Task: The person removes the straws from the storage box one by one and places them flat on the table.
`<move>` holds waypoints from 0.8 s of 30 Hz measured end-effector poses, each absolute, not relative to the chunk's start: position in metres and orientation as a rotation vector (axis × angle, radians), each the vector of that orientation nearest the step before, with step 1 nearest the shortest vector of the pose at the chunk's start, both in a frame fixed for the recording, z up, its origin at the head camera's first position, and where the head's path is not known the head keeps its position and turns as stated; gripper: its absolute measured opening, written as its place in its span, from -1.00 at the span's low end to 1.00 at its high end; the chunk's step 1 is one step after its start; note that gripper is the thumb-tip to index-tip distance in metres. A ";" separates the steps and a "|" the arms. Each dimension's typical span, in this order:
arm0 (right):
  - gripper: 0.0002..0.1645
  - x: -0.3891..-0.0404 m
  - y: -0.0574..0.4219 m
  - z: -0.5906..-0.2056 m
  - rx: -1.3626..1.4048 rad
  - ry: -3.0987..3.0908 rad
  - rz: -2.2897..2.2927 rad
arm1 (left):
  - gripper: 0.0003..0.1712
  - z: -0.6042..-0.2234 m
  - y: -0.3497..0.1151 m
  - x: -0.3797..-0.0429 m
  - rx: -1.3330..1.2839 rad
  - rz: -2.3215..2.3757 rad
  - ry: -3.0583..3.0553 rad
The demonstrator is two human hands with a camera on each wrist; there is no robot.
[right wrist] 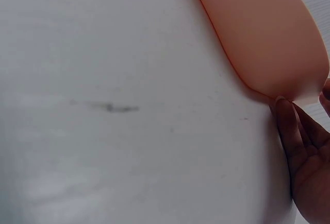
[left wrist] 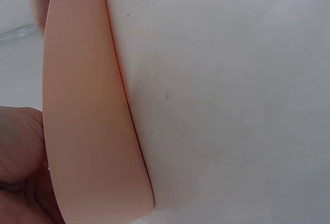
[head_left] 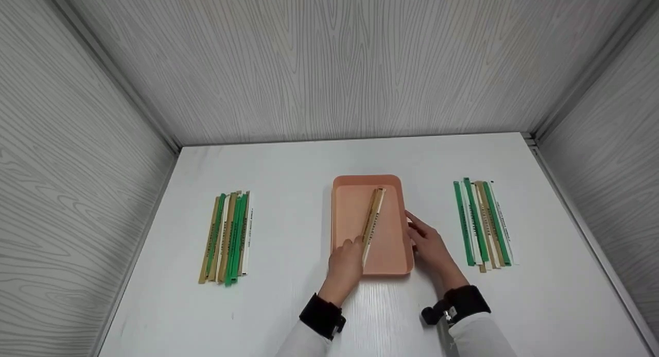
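A shallow salmon-pink tray (head_left: 389, 254) lies on the white table. Inside it, a brown and a white paper-wrapped stick (head_left: 375, 218) lie slanted side by side. My left hand (head_left: 346, 261) reaches over the near left rim and grips their lower part; its fingertips are partly hidden. At the tray's right side, my right hand (head_left: 432, 246) holds the edge, its fingers near the base in the right wrist view. From the left wrist, the tray's outer wall (left wrist: 87, 105) covers much of the left hand.
To the left lies a bunch of green, brown and white wrapped sticks (head_left: 225, 238). A similar bunch of wrapped sticks (head_left: 484, 223) lies to the right. Wood-grain panels (head_left: 329, 63) stand behind and at both sides of the table (head_left: 288, 166).
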State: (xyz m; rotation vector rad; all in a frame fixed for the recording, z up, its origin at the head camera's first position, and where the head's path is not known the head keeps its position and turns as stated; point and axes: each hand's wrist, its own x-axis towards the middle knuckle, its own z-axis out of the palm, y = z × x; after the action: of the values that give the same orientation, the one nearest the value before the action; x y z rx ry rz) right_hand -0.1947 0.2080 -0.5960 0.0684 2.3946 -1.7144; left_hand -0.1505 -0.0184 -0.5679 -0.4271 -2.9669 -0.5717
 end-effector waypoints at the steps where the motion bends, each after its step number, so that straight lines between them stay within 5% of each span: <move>1: -0.41 -0.195 0.208 -0.596 0.067 2.401 -1.707 | -0.58 -0.568 -0.018 -0.150 -0.426 -0.573 -2.970; 24: -0.38 -0.195 0.208 -0.595 0.101 2.355 -1.729 | -0.52 -0.548 -0.030 -0.153 -0.272 -0.980 -2.924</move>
State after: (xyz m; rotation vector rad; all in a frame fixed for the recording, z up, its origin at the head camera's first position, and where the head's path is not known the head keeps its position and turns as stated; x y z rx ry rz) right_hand -0.1945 0.2079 -0.5946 0.1014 2.3550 -1.7287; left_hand -0.1528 -0.0305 -0.5485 -0.2722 -2.9235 -0.9803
